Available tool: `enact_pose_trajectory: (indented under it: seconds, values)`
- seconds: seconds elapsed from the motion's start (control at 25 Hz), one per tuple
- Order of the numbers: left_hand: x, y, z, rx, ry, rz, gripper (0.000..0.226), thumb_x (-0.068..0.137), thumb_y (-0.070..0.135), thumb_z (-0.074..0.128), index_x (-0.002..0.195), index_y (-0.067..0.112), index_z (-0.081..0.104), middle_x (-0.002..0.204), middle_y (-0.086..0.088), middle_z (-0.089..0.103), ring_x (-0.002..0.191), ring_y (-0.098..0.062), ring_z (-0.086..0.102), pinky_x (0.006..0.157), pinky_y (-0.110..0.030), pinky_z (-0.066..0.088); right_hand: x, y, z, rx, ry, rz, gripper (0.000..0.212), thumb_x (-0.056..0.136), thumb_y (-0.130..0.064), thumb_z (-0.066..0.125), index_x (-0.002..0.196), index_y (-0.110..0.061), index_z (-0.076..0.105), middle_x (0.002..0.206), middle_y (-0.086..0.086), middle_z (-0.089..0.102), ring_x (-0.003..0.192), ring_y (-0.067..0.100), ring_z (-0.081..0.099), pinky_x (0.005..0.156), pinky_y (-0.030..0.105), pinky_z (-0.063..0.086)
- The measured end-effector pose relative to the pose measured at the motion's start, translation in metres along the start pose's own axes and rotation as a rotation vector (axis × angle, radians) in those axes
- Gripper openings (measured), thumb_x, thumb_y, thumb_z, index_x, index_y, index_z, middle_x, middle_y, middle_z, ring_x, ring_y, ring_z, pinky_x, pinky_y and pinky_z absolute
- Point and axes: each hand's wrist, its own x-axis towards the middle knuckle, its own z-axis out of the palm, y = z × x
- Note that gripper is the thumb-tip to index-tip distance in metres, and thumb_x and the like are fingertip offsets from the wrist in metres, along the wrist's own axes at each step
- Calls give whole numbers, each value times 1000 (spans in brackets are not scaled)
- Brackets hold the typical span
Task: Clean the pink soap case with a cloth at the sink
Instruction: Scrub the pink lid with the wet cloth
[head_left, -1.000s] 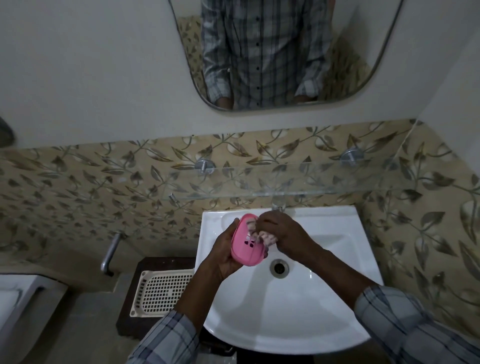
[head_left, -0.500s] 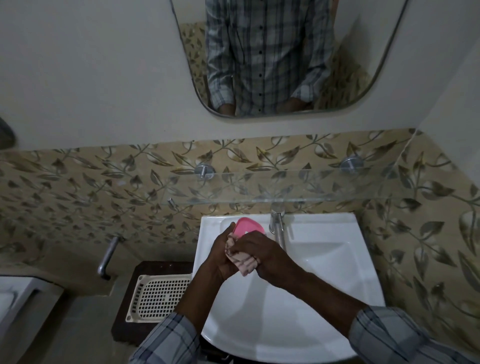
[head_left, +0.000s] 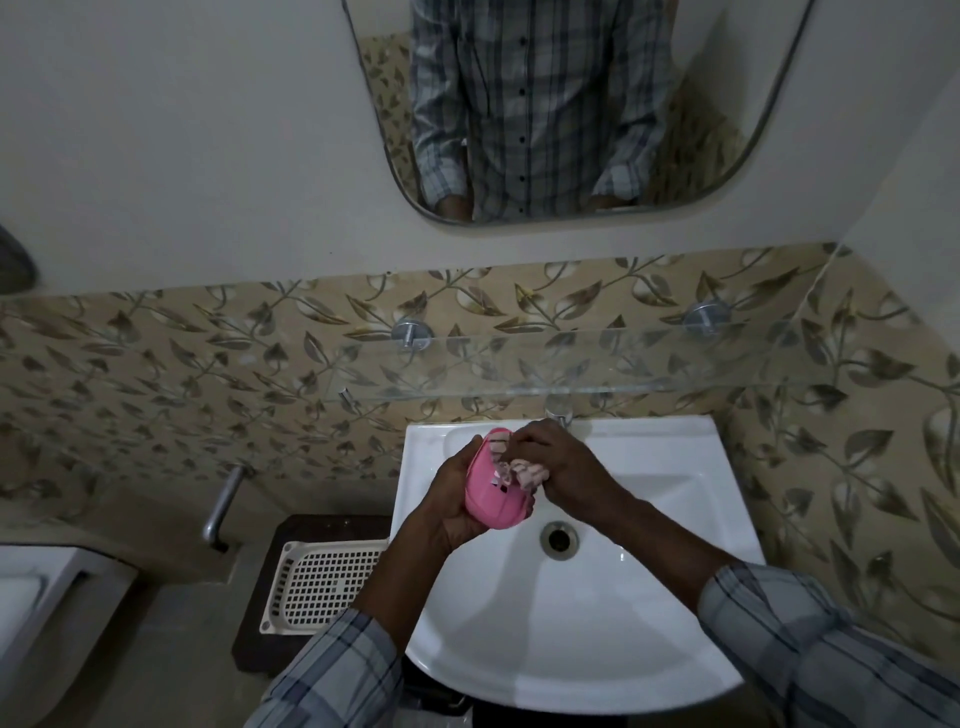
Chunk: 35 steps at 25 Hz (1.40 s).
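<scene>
Case (head_left: 493, 493) is held over the sink (head_left: 675, 597), gripped from the left by the left hand (head_left: 452, 499), long axis running near to far. Cloth (head_left: 524, 473), bunched in closed right hand (head_left: 566, 467) fingers, is pressed on its right, open face.

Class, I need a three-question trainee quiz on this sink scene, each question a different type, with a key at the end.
1. True or false: the left hand holds the pink soap case.
2. The right hand presses what into the case? A sponge; B cloth; C brush.
3. Fill in: the case is held above the white ____.

Key: 1 true; 2 B; 3 sink.
</scene>
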Motion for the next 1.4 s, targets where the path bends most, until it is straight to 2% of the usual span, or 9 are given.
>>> enact_pose_trajectory:
  seconds: [0.2,0.36,0.48,0.56,0.72,0.96,1.2,1.28,1.4]
  values:
    - [-1,9,-7,45,-9,-39,62,94,50,47,112,-5,68,103,-26,71,88,-36,69,82,-45,56,-24,-8,7,47,-192,-266,45,74,4,47,112,2,70,117,21,66,112,25,54,99,33,42]
    - [-3,3,1,48,13,-41,64,97,53,42,131,0,56,113,-27,65,97,-40,61,88,-50,49,-9,3,-4,-36,34,-27,39,65,14,57,100,7,73,100,23,72,96,25,60,84,35,45]
    - [-1,6,-3,20,44,-21,67,98,55,41,123,-4,59,107,-28,69,92,-40,69,88,-49,52,-29,-8,18,84,-79,-151,40,71,11,53,106,3,72,103,18,73,95,24,65,83,29,51]
    - [-5,5,-11,-3,65,2,65,96,57,43,115,-2,63,100,-27,72,85,-39,71,81,-48,54,-34,-3,9,335,-79,151,42,74,13,55,106,-9,73,99,12,75,91,19,68,79,24,51]
    - [-9,7,-28,-28,94,44,73,93,65,40,118,0,61,98,-25,67,86,-36,62,81,-45,50,-32,19,-5,807,336,830,25,83,-1,73,102,-17,71,97,7,77,92,30,72,76,33,58]
    - [-10,-6,-27,4,81,23,76,93,67,40,127,1,57,109,-28,65,96,-44,62,91,-61,45,-31,6,3,1328,446,1023,24,90,-6,66,113,0,68,100,20,75,83,31,75,66,43,61]
    - [-11,-22,-28,10,121,-63,76,95,66,36,130,1,53,106,-31,63,94,-46,60,86,-62,46,-16,4,-2,601,455,998,25,81,-25,79,104,-17,72,100,4,77,91,22,73,81,36,60]
    - [-11,-31,-24,-41,77,-97,73,96,63,38,126,-1,56,105,-32,64,94,-46,60,87,-62,46,-7,-6,1,337,381,776,23,83,-25,77,105,-21,73,99,-11,76,91,10,72,76,16,55]
    - [-9,-27,-18,-181,15,-75,62,98,52,40,122,-2,59,111,-31,63,98,-45,60,96,-57,43,-18,-19,24,223,17,236,35,86,-1,66,117,-15,70,123,1,67,115,16,63,98,31,52]
